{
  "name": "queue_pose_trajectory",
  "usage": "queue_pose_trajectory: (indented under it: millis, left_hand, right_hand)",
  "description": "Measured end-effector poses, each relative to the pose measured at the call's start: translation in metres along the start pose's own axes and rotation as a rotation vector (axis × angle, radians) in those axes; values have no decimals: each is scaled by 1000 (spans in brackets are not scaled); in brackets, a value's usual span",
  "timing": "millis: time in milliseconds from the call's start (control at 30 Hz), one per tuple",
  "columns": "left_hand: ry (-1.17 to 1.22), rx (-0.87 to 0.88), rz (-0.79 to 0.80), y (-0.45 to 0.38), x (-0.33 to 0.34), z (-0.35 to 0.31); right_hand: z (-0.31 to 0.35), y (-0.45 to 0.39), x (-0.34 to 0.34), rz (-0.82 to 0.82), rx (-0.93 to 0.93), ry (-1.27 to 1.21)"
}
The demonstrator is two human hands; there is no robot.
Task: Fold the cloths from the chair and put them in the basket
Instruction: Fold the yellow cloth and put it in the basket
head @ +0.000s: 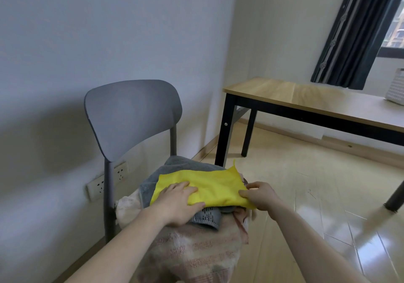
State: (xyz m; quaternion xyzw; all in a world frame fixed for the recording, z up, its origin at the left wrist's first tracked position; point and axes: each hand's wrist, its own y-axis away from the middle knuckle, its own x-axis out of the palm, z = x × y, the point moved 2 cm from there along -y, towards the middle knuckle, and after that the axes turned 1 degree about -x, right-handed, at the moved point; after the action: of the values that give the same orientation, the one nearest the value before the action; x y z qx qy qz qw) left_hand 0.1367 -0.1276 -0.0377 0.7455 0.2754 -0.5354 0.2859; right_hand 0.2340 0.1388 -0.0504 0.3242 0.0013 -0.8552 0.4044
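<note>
A yellow cloth (214, 184) lies spread on top of a pile of cloths on the grey chair (131, 112). Under it are a grey towel (175, 167), a grey patterned cloth (207, 215) and a pink striped towel (196, 250) that hangs over the seat front. My left hand (177, 204) presses flat on the yellow cloth's left part, fingers straight. At the cloth's near right edge my right hand (258, 195) pinches the fabric. A white woven basket (395, 88) stands on the table at the far right, partly cut off.
A wooden table (306, 99) with black legs stands to the right of the chair. The wall with a power socket strip (102, 182) is behind the chair. Dark curtains (354, 31) hang by a window at the back right. Wooden floor lies between chair and table.
</note>
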Motion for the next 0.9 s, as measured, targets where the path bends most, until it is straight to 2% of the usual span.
queue_pose_trajectory:
  millis: [200, 300, 433, 533, 600, 667, 800, 900]
  left_hand:
    - [7, 101, -162, 14, 5, 3]
    - [58, 171, -345, 24, 0, 4]
    - [67, 234, -618, 33, -12, 12]
    - [40, 406, -744, 46, -20, 4]
    - [19, 532, -666, 57, -20, -7]
    - [-15, 576, -516, 67, -17, -18]
    - [-76, 492, -216, 77, -6, -29]
    - [-94, 457, -190, 81, -5, -30]
  right_hand:
    - [-1, 7, 0, 91, 131, -328]
    - [10, 9, -5, 71, 135, -536]
    - [32, 15, -22, 7, 61, -682]
    - [35, 20, -38, 29, 42, -710]
    - [24, 20, -48, 44, 64, -670]
    - [8, 22, -52, 49, 99, -578]
    - [-17, 28, -42, 90, 144, -423]
    - [-20, 29, -37, 73, 146, -428]
